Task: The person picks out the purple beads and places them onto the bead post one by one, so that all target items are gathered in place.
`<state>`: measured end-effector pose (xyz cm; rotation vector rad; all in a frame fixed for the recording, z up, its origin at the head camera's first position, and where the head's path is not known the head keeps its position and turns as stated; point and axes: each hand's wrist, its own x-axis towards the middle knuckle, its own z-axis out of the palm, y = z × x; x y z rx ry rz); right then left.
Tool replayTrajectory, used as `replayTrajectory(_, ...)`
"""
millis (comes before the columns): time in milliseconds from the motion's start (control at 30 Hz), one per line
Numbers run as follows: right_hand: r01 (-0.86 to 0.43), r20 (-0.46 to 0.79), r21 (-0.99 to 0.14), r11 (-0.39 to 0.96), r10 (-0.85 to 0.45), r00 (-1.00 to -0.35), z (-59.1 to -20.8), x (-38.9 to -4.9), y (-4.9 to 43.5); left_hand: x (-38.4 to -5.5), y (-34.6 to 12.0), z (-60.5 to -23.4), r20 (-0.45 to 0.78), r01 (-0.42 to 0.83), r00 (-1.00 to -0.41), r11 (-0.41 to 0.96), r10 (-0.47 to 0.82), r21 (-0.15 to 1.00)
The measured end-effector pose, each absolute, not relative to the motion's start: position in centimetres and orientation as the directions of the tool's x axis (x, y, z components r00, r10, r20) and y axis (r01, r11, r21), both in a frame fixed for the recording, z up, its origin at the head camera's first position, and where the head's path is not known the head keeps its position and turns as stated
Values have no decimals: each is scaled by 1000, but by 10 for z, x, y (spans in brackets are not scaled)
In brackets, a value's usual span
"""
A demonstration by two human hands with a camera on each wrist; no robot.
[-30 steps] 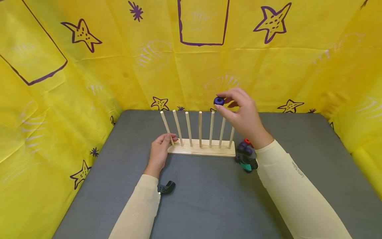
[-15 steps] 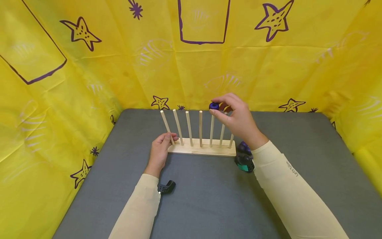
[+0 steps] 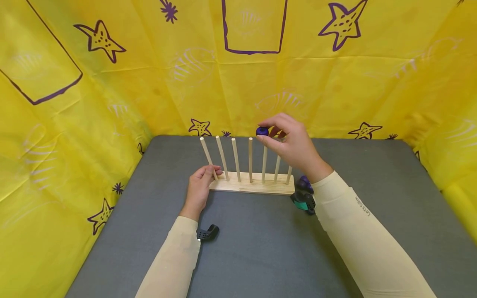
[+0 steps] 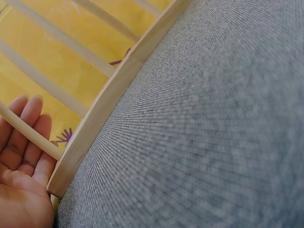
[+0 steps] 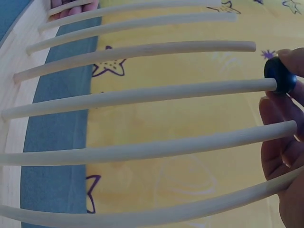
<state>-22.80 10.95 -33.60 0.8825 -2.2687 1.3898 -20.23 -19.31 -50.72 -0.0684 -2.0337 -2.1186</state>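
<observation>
A wooden peg rack [image 3: 253, 188], a pale board with a row of several upright pegs, stands on the grey table. At its left end my left hand [image 3: 199, 186] holds the leftmost peg low down, the thumb across it; in the left wrist view its fingers [image 4: 31, 135] lie behind that peg and the thumb is hidden. My right hand [image 3: 292, 142] pinches a dark blue bead [image 3: 262, 131] with a hole between thumb and forefinger. The right wrist view puts the bead [image 5: 280, 76] right at a peg's tip; whether it is threaded on I cannot tell.
Dark purple beads [image 3: 305, 184] lie right of the rack, partly hidden by my right forearm and wrist camera strap [image 3: 303, 202]. A yellow patterned cloth [image 3: 238, 91] hangs behind and beside the grey table [image 3: 246, 240].
My right hand has moved left and slightly down with the bead, which has tipped from facing me to lying flatter over a peg top. The left hand has stayed in place.
</observation>
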Motion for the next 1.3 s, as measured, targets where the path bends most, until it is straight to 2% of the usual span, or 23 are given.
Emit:
replayTrajectory(333, -672, 592, -680, 295, -320, -739, -342, -227, 112, -202, -193, -506, 171, 174, -979, -17, -109, 985)
replayTrajectory(1167, -671, 570, -651, 355, -356, -741, -346, -225, 114, -201, -192, -505, 169, 172, -979, -25, -110, 985)
replayTrajectory(1300, -653, 553, -675, 343, -350, -756, -347, -226, 115, -200, -192, -505, 165, 169, -980, -28, -108, 985)
